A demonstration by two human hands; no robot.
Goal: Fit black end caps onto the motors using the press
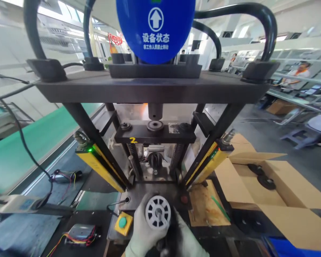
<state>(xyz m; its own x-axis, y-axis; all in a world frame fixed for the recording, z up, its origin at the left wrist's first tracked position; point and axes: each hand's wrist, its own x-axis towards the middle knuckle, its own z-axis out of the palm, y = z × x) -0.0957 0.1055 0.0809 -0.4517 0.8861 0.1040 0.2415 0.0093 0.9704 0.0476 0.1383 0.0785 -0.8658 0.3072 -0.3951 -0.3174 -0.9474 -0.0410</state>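
Note:
Just in front of the press base, my gloved left hand (144,232) is wrapped round a round part with a light grey spoked end (158,212) and a shaft at its centre. My gloved right hand (187,233) is at the right side of this part, by a dark object (171,232) below it; its fingers are mostly hidden and blurred. Behind both hands stands the black press (155,134), with a dark finned piece (155,160) low between its springs.
Yellow light bars (100,169) flank the press opening. A green button on a yellow box (123,223) sits left of my hands. Wired motors (81,233) lie farther left. An open cardboard box (283,178) with black discs stands right.

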